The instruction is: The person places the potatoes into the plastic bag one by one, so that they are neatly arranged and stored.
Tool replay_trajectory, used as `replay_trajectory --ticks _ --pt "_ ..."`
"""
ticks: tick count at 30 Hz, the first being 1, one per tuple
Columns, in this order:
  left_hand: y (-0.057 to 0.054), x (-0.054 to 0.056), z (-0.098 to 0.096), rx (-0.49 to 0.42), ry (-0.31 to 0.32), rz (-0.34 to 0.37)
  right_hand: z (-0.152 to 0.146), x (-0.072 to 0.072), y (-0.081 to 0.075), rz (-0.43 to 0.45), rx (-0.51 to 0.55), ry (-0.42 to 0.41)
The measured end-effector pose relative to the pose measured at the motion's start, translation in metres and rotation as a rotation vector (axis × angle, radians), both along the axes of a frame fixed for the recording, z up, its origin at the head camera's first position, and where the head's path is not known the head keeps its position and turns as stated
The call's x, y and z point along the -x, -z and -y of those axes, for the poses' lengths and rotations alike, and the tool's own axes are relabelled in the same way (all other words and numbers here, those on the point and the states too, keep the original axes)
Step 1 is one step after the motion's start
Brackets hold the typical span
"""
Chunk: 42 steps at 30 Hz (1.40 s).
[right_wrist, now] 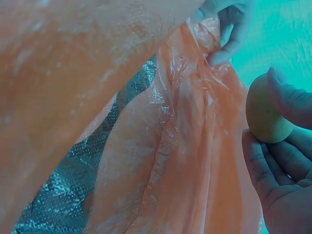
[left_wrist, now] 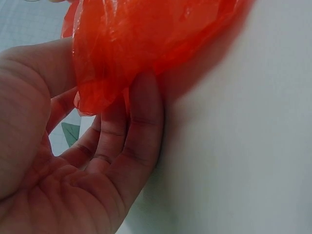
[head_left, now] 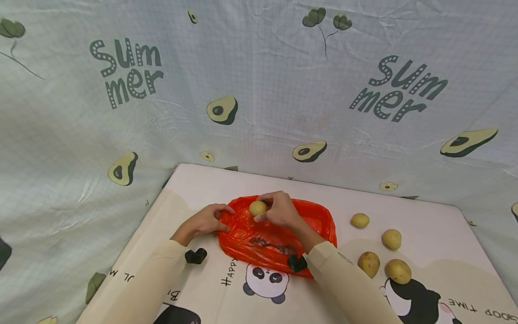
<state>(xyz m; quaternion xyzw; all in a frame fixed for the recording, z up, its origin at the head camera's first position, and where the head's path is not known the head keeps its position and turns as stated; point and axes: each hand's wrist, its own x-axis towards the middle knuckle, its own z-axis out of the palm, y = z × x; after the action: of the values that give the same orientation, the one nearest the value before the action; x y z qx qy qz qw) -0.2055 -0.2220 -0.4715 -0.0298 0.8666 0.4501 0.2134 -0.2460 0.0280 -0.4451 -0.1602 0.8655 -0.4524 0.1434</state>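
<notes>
A red plastic bag (head_left: 259,245) lies spread on the table with its mouth facing up. At its left edge, my left hand (head_left: 208,219) grips the thin plastic; in the left wrist view the bag's edge (left_wrist: 100,73) hangs between thumb and fingers. My right hand (head_left: 281,210) pinches a small yellow potato (head_left: 257,208) over the bag's far left part. From the right wrist, the potato (right_wrist: 265,109) shows between thumb and fingertips, beside the crumpled plastic folds (right_wrist: 185,126).
To the right of the bag lie several loose potatoes, among them a small one (head_left: 359,220) toward the back and a larger one (head_left: 398,271) nearer the front. The table (head_left: 202,180) has a printed panda cover. A patterned cloth (head_left: 263,81) hangs behind it.
</notes>
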Motion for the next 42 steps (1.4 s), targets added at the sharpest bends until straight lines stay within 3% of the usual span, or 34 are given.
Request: replay_trajectory --ticks 18,42 --pt "0.001 0.002 0.004 -0.019 0.009 -0.011 0.015 0.009 0.004 -0.033 -0.006 -0.032" --pt "0.003 0.000 0.005 -0.029 0.018 -0.001 0.028 0.008 0.010 -0.017 -0.017 0.012"
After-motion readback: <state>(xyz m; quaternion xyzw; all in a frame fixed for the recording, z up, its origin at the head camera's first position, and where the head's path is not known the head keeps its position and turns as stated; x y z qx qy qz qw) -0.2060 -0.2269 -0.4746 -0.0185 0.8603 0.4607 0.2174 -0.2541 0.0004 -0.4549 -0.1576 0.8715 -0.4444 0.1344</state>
